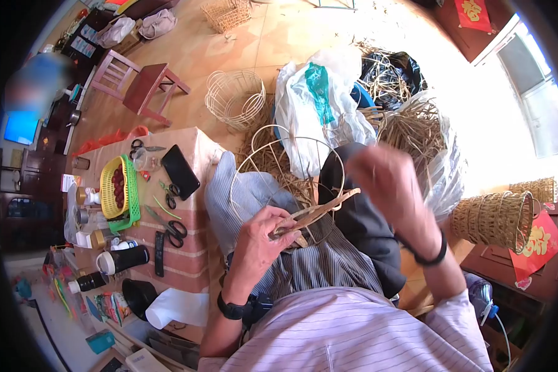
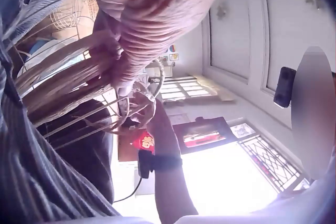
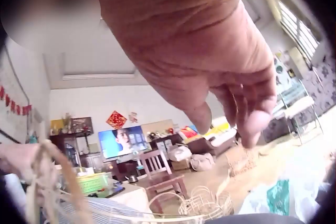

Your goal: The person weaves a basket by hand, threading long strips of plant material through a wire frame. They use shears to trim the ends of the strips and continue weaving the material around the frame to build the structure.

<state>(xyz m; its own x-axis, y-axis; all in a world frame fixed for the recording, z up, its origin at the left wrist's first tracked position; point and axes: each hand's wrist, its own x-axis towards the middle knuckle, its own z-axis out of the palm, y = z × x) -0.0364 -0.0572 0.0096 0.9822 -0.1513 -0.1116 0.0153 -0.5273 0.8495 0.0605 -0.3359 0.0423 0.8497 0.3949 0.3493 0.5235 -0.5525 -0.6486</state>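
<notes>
My left hand (image 1: 260, 245) pinches a bundle of flat brown plant strips (image 1: 319, 209) together with a thin cane frame (image 1: 231, 193) over the lap. From close by, the left wrist view has these strips (image 2: 63, 77) running out from under the curled fingers of my left hand (image 2: 152, 19). Raised and blurred, my right hand (image 1: 394, 186) is just right of the frame, apart from the strips' ends. In the right wrist view my right hand (image 3: 199, 50) has loosely bent fingers and a gap between thumb and fingers; no held thing is plain there.
An openwork cane basket (image 1: 235, 99) and white plastic bags (image 1: 301, 118) lie on the floor ahead, beside dried strips (image 1: 415, 133). Scissors (image 1: 175, 230), a phone (image 1: 180, 171) and a yellow basket (image 1: 113, 189) are on the left table (image 1: 195, 263). A woven basket (image 1: 493, 220) sits at right.
</notes>
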